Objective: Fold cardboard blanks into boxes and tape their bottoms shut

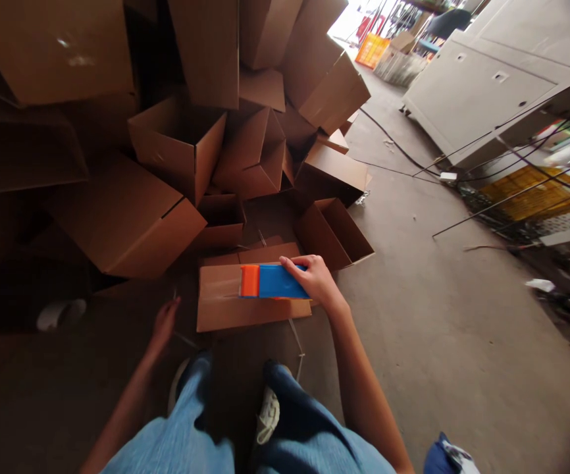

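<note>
My right hand is closed around a blue and orange tape dispenser, held over the top of a closed cardboard box. The orange end points left, above a shiny strip along the box top. From this view I cannot tell whether the dispenser touches the box. The box lies on the floor just in front of my feet. Off to its left, apart from it, my left hand has its fingers curled together in shadow. A thin pale sliver shows at its fingertips, too small to name.
Open cardboard boxes are heaped ahead and to the left. A small open box stands behind the closed one. On the right are a pale machine cabinet, cables and thin rods. A white roll lies at left.
</note>
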A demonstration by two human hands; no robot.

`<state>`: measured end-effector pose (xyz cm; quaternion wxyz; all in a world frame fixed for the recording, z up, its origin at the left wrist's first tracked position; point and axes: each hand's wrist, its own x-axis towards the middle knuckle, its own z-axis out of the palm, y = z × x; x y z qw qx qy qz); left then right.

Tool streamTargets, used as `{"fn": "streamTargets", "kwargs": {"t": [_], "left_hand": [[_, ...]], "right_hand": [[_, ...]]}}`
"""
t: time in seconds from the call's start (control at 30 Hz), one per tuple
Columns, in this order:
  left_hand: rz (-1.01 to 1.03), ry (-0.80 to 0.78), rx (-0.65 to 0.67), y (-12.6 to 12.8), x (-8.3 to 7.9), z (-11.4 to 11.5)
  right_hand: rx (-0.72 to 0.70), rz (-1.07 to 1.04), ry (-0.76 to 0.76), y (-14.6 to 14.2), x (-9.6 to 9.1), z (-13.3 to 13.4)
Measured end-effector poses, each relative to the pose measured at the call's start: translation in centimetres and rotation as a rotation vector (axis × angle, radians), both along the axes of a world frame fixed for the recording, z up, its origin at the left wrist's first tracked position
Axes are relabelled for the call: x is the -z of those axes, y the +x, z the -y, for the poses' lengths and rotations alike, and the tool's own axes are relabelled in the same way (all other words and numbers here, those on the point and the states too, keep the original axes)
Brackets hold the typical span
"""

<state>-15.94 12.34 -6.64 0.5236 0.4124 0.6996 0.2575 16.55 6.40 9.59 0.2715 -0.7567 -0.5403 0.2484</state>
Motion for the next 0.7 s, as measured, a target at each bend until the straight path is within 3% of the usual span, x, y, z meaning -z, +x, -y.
{"fn": "streamTargets", "kwargs": {"t": [0.1,0.2,0.3,0.37,0.5,0.7], "left_hand": [[0.182,0.015,-0.032,0.2,-2.5,0.6],[0.433,0.002,-0.047,1.0,-6.0,1.3],[0.504,-0.05,-0.028,2.0,-8.9,2.0],[0.504,-0.077,-0.035,2.5,-9.7,2.4],[0.486,-0.137,-0.04,3.1,-8.8,2.6],[0.49,-0.204,-0.06,3.0,-4.9,1.8]], "right_hand": [[-0.002,-0.011,0.005,0.0,-0.1,0.0],[-0.015,-0.013,0.012,0.0,-0.1,0.0],[-0.02,-0.008,0.018,0.0,-0.1,0.1],[-0.017,-0.001,0.02,0.0,-0.1,0.1],[-0.013,-0.003,0.016,-0.1,-0.1,0.1],[-0.018,-0.008,0.016,-0.1,-0.1,0.1]]}}
